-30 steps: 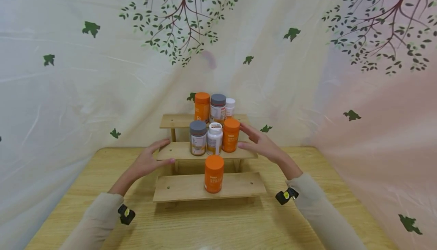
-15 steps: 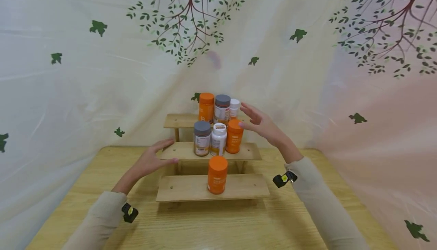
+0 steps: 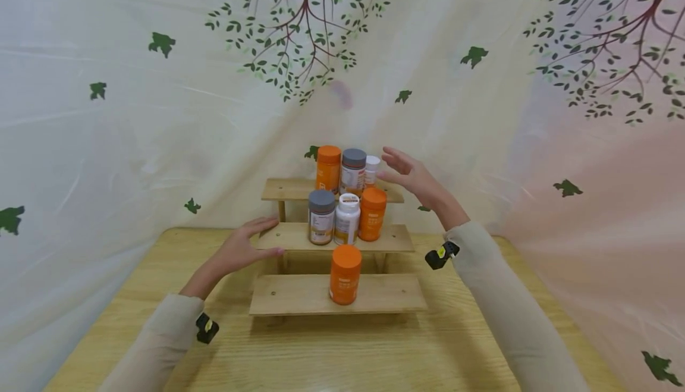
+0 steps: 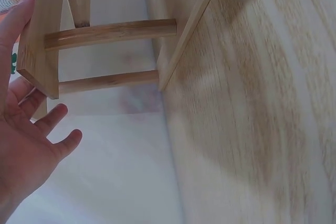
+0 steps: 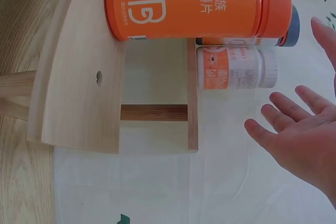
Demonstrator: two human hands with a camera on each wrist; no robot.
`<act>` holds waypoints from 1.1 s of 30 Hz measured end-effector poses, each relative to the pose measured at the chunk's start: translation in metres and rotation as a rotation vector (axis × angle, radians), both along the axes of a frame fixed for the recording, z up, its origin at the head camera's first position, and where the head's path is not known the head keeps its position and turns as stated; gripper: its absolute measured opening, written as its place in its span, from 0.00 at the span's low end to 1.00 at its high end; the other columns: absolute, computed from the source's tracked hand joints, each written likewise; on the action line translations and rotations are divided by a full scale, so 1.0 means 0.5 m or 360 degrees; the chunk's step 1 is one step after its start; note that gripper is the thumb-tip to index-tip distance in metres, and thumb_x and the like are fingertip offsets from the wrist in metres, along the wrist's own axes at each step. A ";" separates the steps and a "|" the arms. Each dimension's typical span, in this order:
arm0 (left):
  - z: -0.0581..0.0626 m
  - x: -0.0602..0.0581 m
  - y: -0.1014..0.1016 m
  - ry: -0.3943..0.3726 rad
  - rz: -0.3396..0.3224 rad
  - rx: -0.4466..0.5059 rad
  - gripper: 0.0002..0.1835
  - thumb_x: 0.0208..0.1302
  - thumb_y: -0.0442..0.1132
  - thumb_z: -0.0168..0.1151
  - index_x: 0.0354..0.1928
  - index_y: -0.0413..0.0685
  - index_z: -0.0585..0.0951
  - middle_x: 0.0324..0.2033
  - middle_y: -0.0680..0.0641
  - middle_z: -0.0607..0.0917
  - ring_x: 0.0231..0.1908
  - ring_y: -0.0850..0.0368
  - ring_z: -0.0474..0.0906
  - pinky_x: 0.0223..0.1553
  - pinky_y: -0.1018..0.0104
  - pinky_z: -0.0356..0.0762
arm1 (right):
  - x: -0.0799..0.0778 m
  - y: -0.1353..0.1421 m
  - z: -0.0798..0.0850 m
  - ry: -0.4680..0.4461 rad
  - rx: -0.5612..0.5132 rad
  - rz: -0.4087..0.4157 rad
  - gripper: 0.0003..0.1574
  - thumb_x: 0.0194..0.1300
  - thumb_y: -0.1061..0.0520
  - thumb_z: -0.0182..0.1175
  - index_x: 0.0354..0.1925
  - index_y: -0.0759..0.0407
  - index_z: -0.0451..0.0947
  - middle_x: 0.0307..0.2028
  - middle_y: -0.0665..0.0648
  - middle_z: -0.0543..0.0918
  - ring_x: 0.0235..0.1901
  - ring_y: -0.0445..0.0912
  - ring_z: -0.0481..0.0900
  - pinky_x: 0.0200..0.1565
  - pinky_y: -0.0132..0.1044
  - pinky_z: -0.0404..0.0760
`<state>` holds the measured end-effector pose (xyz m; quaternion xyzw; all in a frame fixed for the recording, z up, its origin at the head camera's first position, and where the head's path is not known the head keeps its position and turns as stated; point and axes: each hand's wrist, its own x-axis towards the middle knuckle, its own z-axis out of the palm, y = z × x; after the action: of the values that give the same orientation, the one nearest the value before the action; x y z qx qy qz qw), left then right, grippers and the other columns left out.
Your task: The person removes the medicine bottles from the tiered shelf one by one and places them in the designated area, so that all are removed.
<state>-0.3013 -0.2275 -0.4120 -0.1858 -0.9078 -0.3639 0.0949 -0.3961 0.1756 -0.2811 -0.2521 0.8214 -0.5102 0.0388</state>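
My left hand [image 3: 238, 250] holds the left end of the middle shelf of a three-tier wooden stand [image 3: 286, 237], thumb at the front edge and fingers toward the back. In the left wrist view its outer fingers [image 4: 68, 142] hang free. My right hand [image 3: 420, 185] is spread beside the small white bottle [image 3: 371, 169] on the top shelf, a gap between them in the right wrist view. Also up there are an orange bottle [image 3: 329, 169] and a grey-capped bottle [image 3: 353, 175]. The middle shelf bears a grey-capped bottle [image 3: 321, 222], a white bottle [image 3: 346, 224] and an orange bottle [image 3: 372, 216].
Alone on the lowest shelf stands an orange bottle [image 3: 345, 276]. Under the stand lies a wood-grain table [image 3: 342, 350]. A pale curtain [image 3: 160, 142] printed with leaves and branches hangs close behind and around it.
The right hand has moved from beside the middle-shelf orange bottle up to the top-shelf white bottle. The left hand stays at the shelf end. Everything has shifted slightly right in the head view.
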 end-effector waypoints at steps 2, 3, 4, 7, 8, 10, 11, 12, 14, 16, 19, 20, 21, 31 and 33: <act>0.002 -0.001 0.000 -0.0001 0.0015 -0.0027 0.44 0.56 0.54 0.77 0.71 0.43 0.74 0.73 0.40 0.71 0.75 0.35 0.61 0.71 0.34 0.62 | -0.009 -0.004 -0.002 -0.0030 -0.0012 -0.0020 0.49 0.72 0.47 0.63 0.81 0.49 0.51 0.79 0.59 0.59 0.80 0.56 0.53 0.77 0.62 0.53; 0.003 -0.001 0.000 -0.0001 0.0019 -0.0037 0.43 0.56 0.54 0.77 0.71 0.43 0.74 0.73 0.40 0.71 0.75 0.35 0.61 0.71 0.33 0.62 | -0.013 -0.005 -0.003 -0.0043 -0.0015 -0.0021 0.49 0.72 0.47 0.63 0.81 0.49 0.51 0.79 0.59 0.59 0.79 0.56 0.54 0.77 0.61 0.54; 0.004 -0.001 0.000 -0.0003 0.0024 -0.0046 0.43 0.56 0.54 0.77 0.71 0.43 0.74 0.73 0.40 0.71 0.75 0.35 0.61 0.71 0.34 0.62 | -0.018 -0.008 -0.005 -0.0056 -0.0017 -0.0020 0.49 0.72 0.46 0.63 0.81 0.49 0.52 0.79 0.60 0.60 0.79 0.57 0.56 0.77 0.61 0.54; 0.006 0.000 -0.001 -0.0005 0.0023 -0.0056 0.43 0.57 0.53 0.77 0.71 0.43 0.74 0.73 0.40 0.71 0.75 0.34 0.62 0.72 0.34 0.61 | -0.030 -0.014 -0.009 -0.0092 -0.0033 -0.0040 0.48 0.72 0.47 0.64 0.81 0.50 0.53 0.78 0.61 0.62 0.77 0.57 0.60 0.77 0.59 0.56; 0.006 0.001 0.000 -0.0001 0.0018 -0.0060 0.43 0.57 0.53 0.77 0.71 0.42 0.74 0.73 0.40 0.71 0.74 0.34 0.62 0.72 0.34 0.61 | -0.034 -0.016 -0.011 -0.0103 -0.0031 -0.0048 0.48 0.72 0.48 0.64 0.81 0.50 0.53 0.77 0.62 0.63 0.77 0.58 0.61 0.77 0.59 0.57; 0.007 0.001 0.001 0.0007 0.0006 -0.0060 0.43 0.56 0.53 0.77 0.70 0.41 0.74 0.73 0.39 0.71 0.74 0.34 0.62 0.72 0.34 0.61 | -0.042 -0.018 -0.016 -0.0122 -0.0033 -0.0064 0.47 0.72 0.49 0.64 0.80 0.50 0.54 0.76 0.63 0.64 0.76 0.58 0.62 0.76 0.59 0.59; 0.007 0.002 0.001 0.0010 0.0003 -0.0059 0.43 0.56 0.53 0.77 0.70 0.41 0.74 0.73 0.39 0.71 0.74 0.34 0.62 0.72 0.35 0.60 | -0.046 -0.019 -0.018 -0.0131 -0.0035 -0.0071 0.47 0.72 0.50 0.64 0.80 0.50 0.55 0.76 0.64 0.65 0.75 0.59 0.63 0.76 0.59 0.61; 0.008 0.002 0.002 0.0013 0.0001 -0.0061 0.43 0.56 0.53 0.77 0.70 0.41 0.74 0.73 0.38 0.71 0.74 0.34 0.62 0.72 0.35 0.60 | -0.050 -0.019 -0.021 -0.0140 -0.0042 -0.0076 0.46 0.72 0.51 0.64 0.80 0.50 0.55 0.75 0.64 0.66 0.74 0.59 0.64 0.75 0.59 0.62; 0.008 0.002 0.002 0.0012 0.0001 -0.0067 0.43 0.56 0.53 0.77 0.70 0.41 0.74 0.72 0.38 0.71 0.74 0.34 0.62 0.72 0.35 0.60 | -0.057 -0.020 -0.025 -0.0152 -0.0048 -0.0069 0.45 0.72 0.52 0.64 0.79 0.51 0.56 0.74 0.66 0.67 0.73 0.60 0.66 0.73 0.59 0.65; 0.009 0.002 0.002 0.0007 0.0007 -0.0073 0.43 0.57 0.54 0.77 0.70 0.41 0.74 0.72 0.39 0.71 0.74 0.34 0.62 0.72 0.35 0.61 | -0.063 -0.020 -0.030 -0.0162 -0.0060 -0.0063 0.43 0.71 0.53 0.64 0.78 0.52 0.59 0.72 0.66 0.69 0.72 0.60 0.67 0.71 0.59 0.68; 0.011 0.002 0.002 -0.0005 0.0010 -0.0068 0.43 0.56 0.54 0.77 0.71 0.42 0.74 0.73 0.39 0.71 0.74 0.35 0.62 0.72 0.35 0.61 | -0.070 -0.020 -0.038 -0.0157 -0.0060 -0.0041 0.41 0.71 0.54 0.65 0.77 0.52 0.62 0.71 0.66 0.71 0.71 0.60 0.69 0.69 0.58 0.72; 0.011 0.002 0.003 -0.0007 0.0010 -0.0065 0.43 0.56 0.55 0.77 0.70 0.42 0.74 0.73 0.39 0.71 0.74 0.35 0.62 0.72 0.35 0.61 | -0.073 -0.020 -0.040 -0.0160 -0.0067 -0.0039 0.41 0.71 0.55 0.65 0.76 0.52 0.63 0.71 0.66 0.72 0.71 0.60 0.70 0.69 0.58 0.72; 0.012 0.002 0.003 -0.0006 0.0007 -0.0064 0.43 0.56 0.54 0.77 0.70 0.42 0.74 0.72 0.39 0.71 0.74 0.35 0.63 0.72 0.35 0.61 | -0.074 -0.020 -0.043 -0.0156 -0.0067 -0.0035 0.40 0.71 0.55 0.65 0.76 0.53 0.63 0.70 0.65 0.72 0.70 0.60 0.70 0.69 0.58 0.73; 0.012 0.001 0.003 0.0023 -0.0015 -0.0071 0.44 0.55 0.55 0.77 0.70 0.41 0.75 0.72 0.39 0.72 0.73 0.36 0.65 0.72 0.36 0.63 | -0.079 -0.031 -0.051 -0.0178 -0.0157 -0.0043 0.39 0.69 0.61 0.66 0.74 0.59 0.65 0.68 0.69 0.73 0.69 0.62 0.71 0.67 0.58 0.74; 0.013 0.002 0.003 0.0021 -0.0008 -0.0072 0.44 0.55 0.55 0.78 0.70 0.41 0.75 0.72 0.39 0.72 0.73 0.36 0.65 0.71 0.36 0.64 | -0.079 -0.034 -0.050 -0.0175 -0.0161 -0.0059 0.39 0.69 0.61 0.66 0.74 0.59 0.66 0.68 0.69 0.74 0.68 0.62 0.72 0.67 0.58 0.75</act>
<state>-0.3002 -0.2262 -0.4054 -0.1927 -0.9146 -0.3423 0.0957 -0.4356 0.1586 -0.3064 -0.2102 0.7957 -0.5647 0.0617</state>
